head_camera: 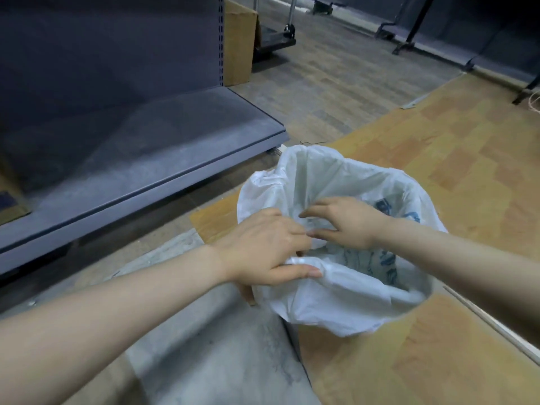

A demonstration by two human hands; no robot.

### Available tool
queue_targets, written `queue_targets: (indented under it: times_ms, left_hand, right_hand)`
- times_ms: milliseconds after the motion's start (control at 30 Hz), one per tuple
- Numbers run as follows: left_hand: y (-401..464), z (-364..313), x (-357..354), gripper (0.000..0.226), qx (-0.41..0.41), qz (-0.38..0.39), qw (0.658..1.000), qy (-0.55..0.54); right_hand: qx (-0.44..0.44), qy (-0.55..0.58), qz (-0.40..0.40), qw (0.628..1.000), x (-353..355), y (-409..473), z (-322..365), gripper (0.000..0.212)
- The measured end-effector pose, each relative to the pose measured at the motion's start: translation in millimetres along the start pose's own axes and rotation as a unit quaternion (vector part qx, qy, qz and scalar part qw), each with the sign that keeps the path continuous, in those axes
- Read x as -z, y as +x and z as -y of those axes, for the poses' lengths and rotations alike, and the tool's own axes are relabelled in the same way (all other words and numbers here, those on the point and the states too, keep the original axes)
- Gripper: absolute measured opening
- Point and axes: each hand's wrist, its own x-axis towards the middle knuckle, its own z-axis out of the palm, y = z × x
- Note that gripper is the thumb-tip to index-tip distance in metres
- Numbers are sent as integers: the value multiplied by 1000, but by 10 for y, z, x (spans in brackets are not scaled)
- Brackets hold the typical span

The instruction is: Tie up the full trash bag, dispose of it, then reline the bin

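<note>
The shelf (pixel 140 159) stands at far left, with a box (pixel 238 42) behind its end panel. The left hand (pixel 268 249) rests on the near-left rim of the bin, thumb laid along the folded-over bag (pixel 330 305) edge and fingers curled into the film; it appears to grip the bag there. The bag is a thin white liner draped over the rim of the bin (pixel 292 334), which stands on the floor (pixel 438 147) just right of centre; the bin wall is almost wholly covered. The right hand (pixel 347 222) hovers over the bag mouth, fingers spread and loosely bent toward the left hand; whether it pinches film cannot be told. Blue-printed plastic lies inside the bag. Handling judgement: the film is soft, light, slippery and tears easily; weight depends on contents, which look light. Take hold at the folded rim, gathering opposite edges upward, not by the stretched side wall.
</note>
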Motion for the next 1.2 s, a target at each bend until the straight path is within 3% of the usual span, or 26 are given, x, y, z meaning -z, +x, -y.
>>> queue_targets:
  times_ms: [133, 467, 633, 767, 833, 967, 1100, 1167, 1200]
  left_hand:
    - [1, -19, 77, 63, 23, 13, 999, -29]
    - [68, -103, 147, 72, 48, 47, 998, -12]
    - [24, -108, 4, 77, 21, 57, 996, 62]
    - [36, -74, -47, 80, 6, 63, 994, 91]
    - [52, -73, -49, 80, -6, 67, 992, 103]
    - [86, -77, 24, 76, 1, 139, 985, 99]
    - [306, -201, 334, 88, 19, 296, 952, 71]
    - [561, -300, 575, 96, 58, 362, 928, 67]
    - [719, -369, 726, 89, 82, 385, 918, 58]
  right_hand:
    - [-19, 94, -107, 990, 282, -537, -12, 47]
    - [-120, 46, -73, 989, 26, -1160, -177, 48]
    - [-141, 78, -65, 985, -206, -1220, -192, 43]
    - [-117, 93, -92, 984, -287, -1217, -222, 77]
    - [-114, 85, -84, 986, -304, -1213, -241, 80]
    - [-120, 100, -67, 985, -234, -1212, -224, 76]
    - [-133, 117, 78, 981, 77, -1268, -212, 54]
    - [-147, 163, 122, 968, 363, -1319, -239, 57]
    - [-159, 178, 134, 962, 524, -1363, -259, 60]
